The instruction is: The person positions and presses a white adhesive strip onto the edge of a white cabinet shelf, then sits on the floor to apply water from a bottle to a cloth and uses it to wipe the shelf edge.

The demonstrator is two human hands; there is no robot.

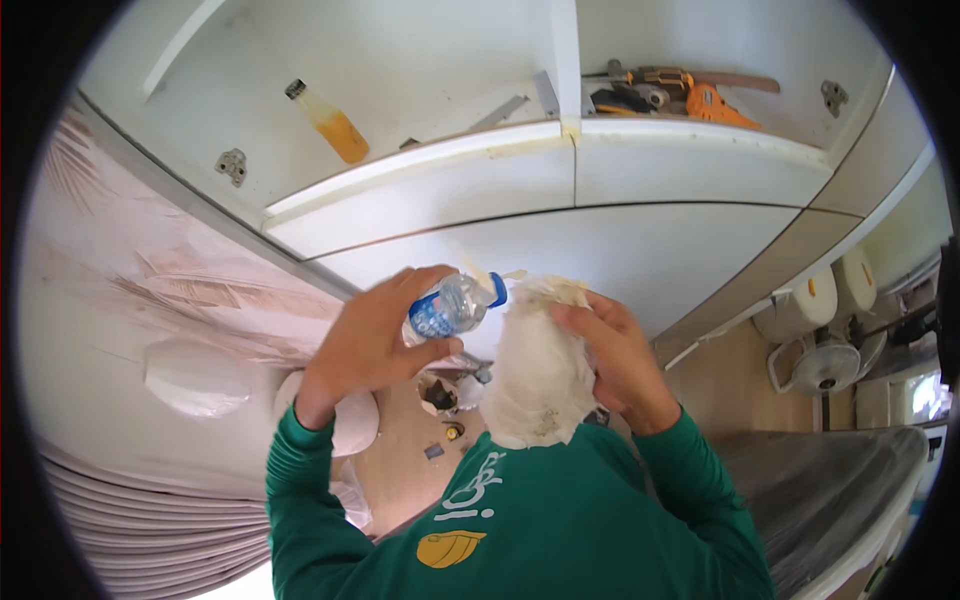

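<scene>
My left hand (pixel 375 330) is wrapped round a small clear plastic bottle (pixel 452 306) with a blue label. The bottle lies tilted, its blue cap end (pixel 498 290) pointing right. Close by that end, my right hand (pixel 622 358) grips the side of a whitish, smeared thing (pixel 540 375), shaped like a bag or soft bowl. Its upper rim is ragged and caked with cream-coloured stuff. What it contains cannot be made out. Both hands are in front of a white cabinet front (pixel 440 245).
A glass bottle of orange liquid (pixel 335 130) stands in the cabinet's left bay. Tools, among them an orange one (pixel 715 106), lie in the right bay. A tape measure (pixel 453 430) and a dark-stained bucket (pixel 437 394) are on the floor. Plastic sheeting covers furniture (pixel 830 500) at right.
</scene>
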